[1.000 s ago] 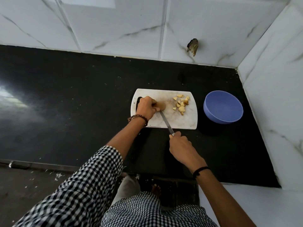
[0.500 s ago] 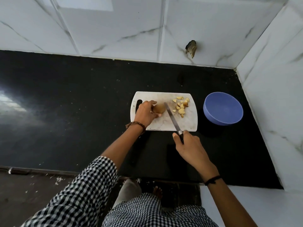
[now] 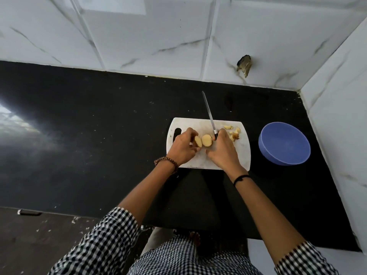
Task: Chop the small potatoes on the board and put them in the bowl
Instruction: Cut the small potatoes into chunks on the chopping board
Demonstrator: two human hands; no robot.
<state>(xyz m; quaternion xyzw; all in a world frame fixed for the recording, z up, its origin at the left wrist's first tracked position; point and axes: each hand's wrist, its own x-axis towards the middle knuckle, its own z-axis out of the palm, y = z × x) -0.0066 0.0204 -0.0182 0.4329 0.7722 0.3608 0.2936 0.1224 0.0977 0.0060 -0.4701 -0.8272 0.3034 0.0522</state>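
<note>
Two potato halves (image 3: 206,140) lying cut-face up on white cutting board (image 3: 243,155), left hand (image 3: 183,147) pinching one, right hand (image 3: 222,150) gripping knife (image 3: 209,118), blade pointing away toward wall, seemingly raised; blue bowl (image 3: 284,143) sitting right.

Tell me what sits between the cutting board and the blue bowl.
Nothing: in the head view only a bare strip of black counter separates the cutting board from the blue bowl, which looks empty. Chopped potato pieces are on the board.
</note>
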